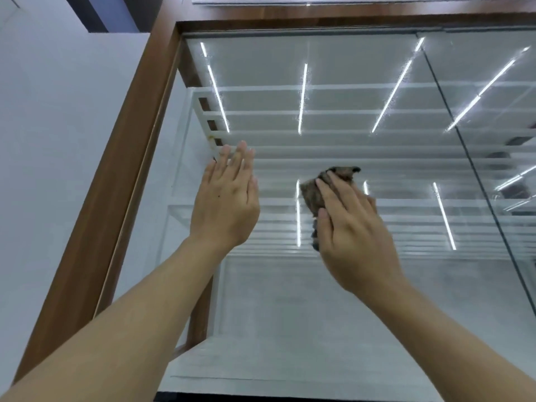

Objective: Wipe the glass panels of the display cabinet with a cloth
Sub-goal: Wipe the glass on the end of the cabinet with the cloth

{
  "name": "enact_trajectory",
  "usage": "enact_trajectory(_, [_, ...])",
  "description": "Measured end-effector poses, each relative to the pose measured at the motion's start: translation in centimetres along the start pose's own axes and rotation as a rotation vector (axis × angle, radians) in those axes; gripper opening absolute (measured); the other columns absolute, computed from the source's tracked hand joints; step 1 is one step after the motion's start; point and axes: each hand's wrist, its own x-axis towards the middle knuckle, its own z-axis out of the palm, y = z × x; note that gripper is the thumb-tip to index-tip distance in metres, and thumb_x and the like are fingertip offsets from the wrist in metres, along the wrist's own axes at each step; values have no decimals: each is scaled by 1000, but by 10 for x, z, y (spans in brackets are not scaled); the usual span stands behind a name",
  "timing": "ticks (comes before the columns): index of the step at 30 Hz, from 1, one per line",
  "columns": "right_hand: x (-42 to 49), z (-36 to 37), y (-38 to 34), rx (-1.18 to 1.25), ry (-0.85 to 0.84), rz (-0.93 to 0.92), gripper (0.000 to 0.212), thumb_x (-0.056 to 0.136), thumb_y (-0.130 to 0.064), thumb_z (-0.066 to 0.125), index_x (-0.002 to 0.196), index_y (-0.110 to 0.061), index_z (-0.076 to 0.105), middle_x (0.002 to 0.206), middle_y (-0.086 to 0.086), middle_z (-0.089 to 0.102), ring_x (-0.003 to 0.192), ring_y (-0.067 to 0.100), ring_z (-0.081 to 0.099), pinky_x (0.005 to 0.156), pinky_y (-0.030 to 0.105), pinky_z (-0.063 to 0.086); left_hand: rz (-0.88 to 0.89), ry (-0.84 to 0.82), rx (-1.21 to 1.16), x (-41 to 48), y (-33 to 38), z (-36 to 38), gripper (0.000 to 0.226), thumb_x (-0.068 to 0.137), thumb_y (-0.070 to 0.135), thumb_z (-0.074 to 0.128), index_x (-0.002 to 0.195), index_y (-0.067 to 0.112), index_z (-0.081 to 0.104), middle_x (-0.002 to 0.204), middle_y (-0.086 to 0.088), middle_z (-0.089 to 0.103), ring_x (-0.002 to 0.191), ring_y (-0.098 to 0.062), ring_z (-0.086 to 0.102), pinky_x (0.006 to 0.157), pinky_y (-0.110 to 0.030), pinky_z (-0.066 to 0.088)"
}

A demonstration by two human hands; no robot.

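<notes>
At centre frame, the right hand (353,227) presses the cloth (311,192) flat on the glass panel (348,300); the left hand (226,204), fingers straight, holds nothing. Overlap strokes; keep pressure even.

shop or showroom interior, wood-framed glass display cabinet (139,158), white tiered shelves (333,114) inside, reflected ceiling strip lights (303,97)

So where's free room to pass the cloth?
Bare glass below both hands, above them up to the wooden frame, and right of the cloth to the panel seam. Crowded only between left hand and right hand.
</notes>
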Motion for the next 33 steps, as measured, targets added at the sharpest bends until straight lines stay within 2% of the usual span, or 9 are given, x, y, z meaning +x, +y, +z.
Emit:
enact_trajectory(6, [94,1,28,7,47,296,53,103,-27,30,153,-8,36,161,12,30,149,29,25,122,47,15,-9,2,14,-2,3,0,66,98,40,3,161,22,2,169,8,-8,154,-9,-15,121,-26,-15])
enact_trajectory(10, [43,13,-29,22,-45,-31,58,99,-30,26,150,-7,42,158,11,38,147,27,32,119,45,25,-3,5,2,0,1,-1,66,98,40,6,161,23,5,169,8,-4,154,-8,-12,121,-26,-13])
enact_trajectory(13, [-16,-3,-4,-15,-36,-87,54,100,-27,31,146,-5,48,153,13,45,142,30,40,116,46,33,-1,8,-5,-1,2,1,64,100,39,7,161,22,6,169,7,-3,155,-9,-11,122,-27,-12])
enact_trajectory(18, [68,-9,44,-8,84,348,65,93,-34,25,150,-8,41,160,11,34,146,30,30,118,44,21,-13,24,9,-2,5,2,65,100,39,6,162,22,5,169,7,-5,154,-9,-13,121,-27,-13])
enact_trajectory(21, [78,15,-11,40,55,156,62,93,-31,28,146,-6,48,155,13,42,144,30,36,115,45,27,-8,16,18,-1,3,2,64,100,40,6,162,22,6,169,7,-4,155,-9,-12,122,-26,-12])
enact_trajectory(25, [-10,1,-21,36,-84,-116,54,100,-28,32,146,-7,48,154,10,44,144,27,38,116,42,30,-1,4,4,0,1,0,64,100,40,7,162,22,6,169,7,-3,154,-8,-11,121,-25,-11])
enact_trajectory(27, [-18,-16,23,4,-36,-35,56,99,-30,31,146,-7,48,154,11,44,143,28,40,116,41,29,-1,-3,21,-1,1,1,64,100,40,6,162,22,4,169,7,-5,154,-8,-12,122,-27,-11])
enact_trajectory(31, [58,-33,88,-2,35,373,62,99,-35,24,155,-10,33,163,9,27,151,27,20,124,50,15,-35,16,67,-1,5,2,60,104,36,9,162,20,3,169,4,-5,155,-12,-11,123,-31,-9])
enact_trajectory(33, [79,-23,65,12,33,332,59,100,-32,27,155,-11,34,163,8,28,151,26,21,124,46,12,-80,27,81,-2,15,2,56,108,30,15,162,17,4,170,2,-3,156,-15,-8,124,-33,-7])
